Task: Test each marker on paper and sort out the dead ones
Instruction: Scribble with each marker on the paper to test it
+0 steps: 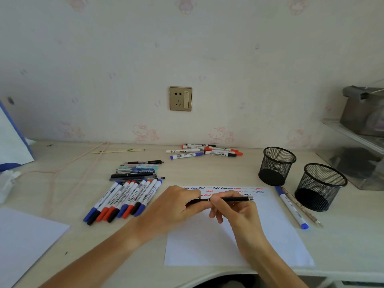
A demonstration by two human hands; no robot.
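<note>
Broadly, a pale desk (207, 169) runs along a wallpapered wall, and a white sheet of paper (228, 242) lies on it in front of the person, its far edge covered with short red, blue and black test squiggles (222, 189). Right of the sheet stand two black mesh pen cups (321, 187), well apart from a fanned row of capped markers (124, 199) on the left. Behind that row lies a smaller stack of pens (138, 170), and a loose group of markers (204, 151) sits by the wall. A blue-capped marker (292, 206) lies between paper and nearer cup. Above the sheet, the left hand (176, 204) and the right hand (234, 208) both pinch a slim black pen (230, 198), held level, fingers curled round it from either end.
</note>
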